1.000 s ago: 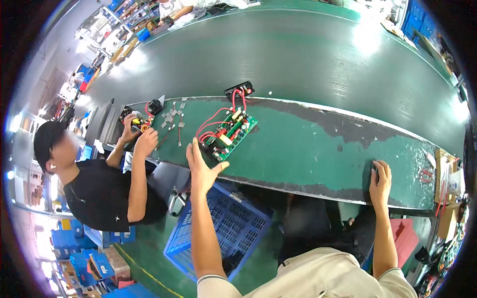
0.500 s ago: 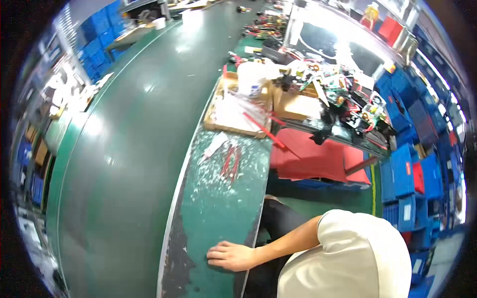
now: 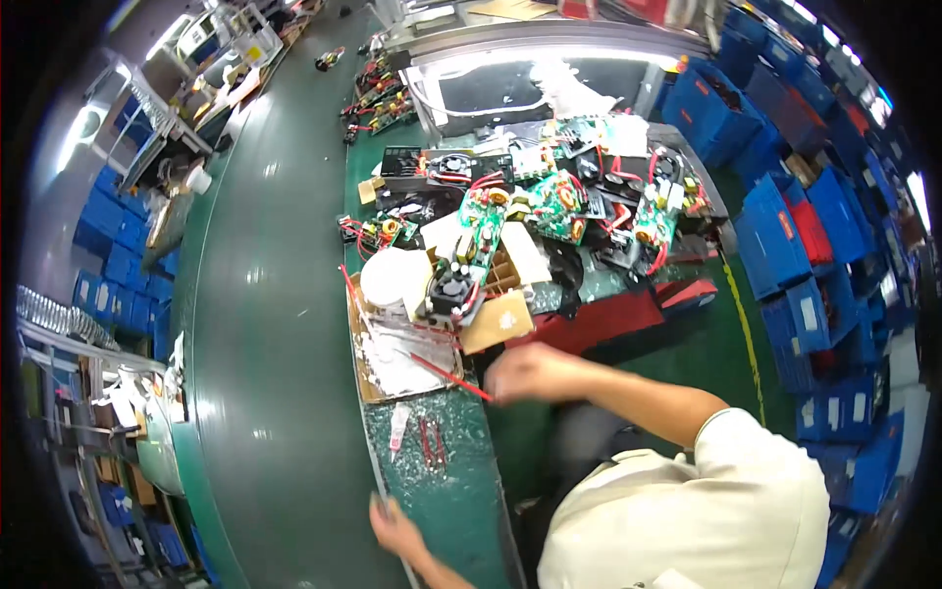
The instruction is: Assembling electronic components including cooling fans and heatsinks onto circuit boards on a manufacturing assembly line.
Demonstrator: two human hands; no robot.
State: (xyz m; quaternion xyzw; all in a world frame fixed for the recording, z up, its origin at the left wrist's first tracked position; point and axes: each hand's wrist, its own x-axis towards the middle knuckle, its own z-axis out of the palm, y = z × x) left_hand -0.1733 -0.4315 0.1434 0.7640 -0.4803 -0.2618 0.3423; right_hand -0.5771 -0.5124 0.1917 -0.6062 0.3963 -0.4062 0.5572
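Note:
My right hand [image 3: 525, 373] is blurred in the air beside a flat cardboard tray [image 3: 365, 385]. It hovers at the near end of a thin red stick [image 3: 446, 373] that lies across the tray; I cannot tell whether it grips it. My left hand [image 3: 392, 525] rests with fingers apart on the edge of the green work mat [image 3: 461, 491]. Small red-handled pliers [image 3: 432, 444] lie on the mat between the two hands. Beyond the tray sit a white round lid [image 3: 391, 275] and a circuit board with a black fan [image 3: 451, 290].
Several green circuit boards with red wires [image 3: 559, 201] are piled on the bench ahead. A dark green conveyor belt [image 3: 265, 294] runs along the left. Blue crates [image 3: 795, 236] are stacked on the right, and a red bin [image 3: 608, 319] sits under the bench edge.
The view has swung further to the right, onto the cluttered bench. My right hand has lifted off the mat and reached forward to the cardboard tray. My left hand now rests on the mat edge.

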